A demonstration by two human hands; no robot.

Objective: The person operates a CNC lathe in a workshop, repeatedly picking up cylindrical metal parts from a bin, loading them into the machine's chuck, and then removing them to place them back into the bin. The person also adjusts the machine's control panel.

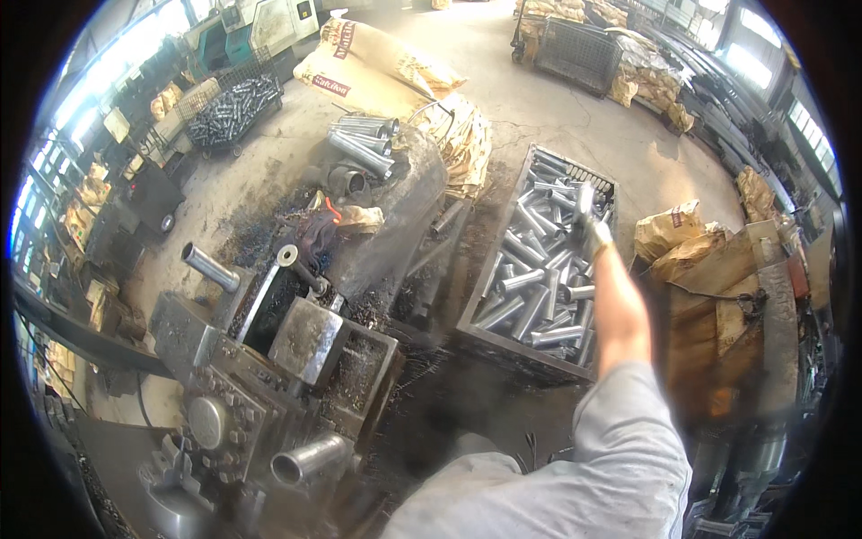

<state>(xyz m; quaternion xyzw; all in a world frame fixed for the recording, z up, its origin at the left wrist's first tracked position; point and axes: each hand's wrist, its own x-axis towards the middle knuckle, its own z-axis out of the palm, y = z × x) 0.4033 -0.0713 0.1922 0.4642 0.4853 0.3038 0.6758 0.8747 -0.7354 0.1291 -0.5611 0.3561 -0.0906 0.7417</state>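
My right hand [596, 233], in a pale glove, reaches over the far right part of a metal crate [523, 346]. A short shiny metal tube [586, 196] points away from its fingers, which look closed on the tube's near end, though glare blurs them. Beneath and around it, several loose metal tubes [521, 281] lie in a jumble, with a neater row along the crate's far edge. My left hand is out of view. To the left stands a dark, greasy machine [310, 341]; one tube [310, 459] sticks out at its near side and another tube [210, 268] rests farther back.
Several larger tubes [361, 148] and a crumpled rag [316, 235] lie on the machine's far end. Beyond are large paper sacks [377, 67] and a cart of metal parts [235, 112]. Brown sacks [669, 232] and cardboard [754, 314] sit right of the crate.
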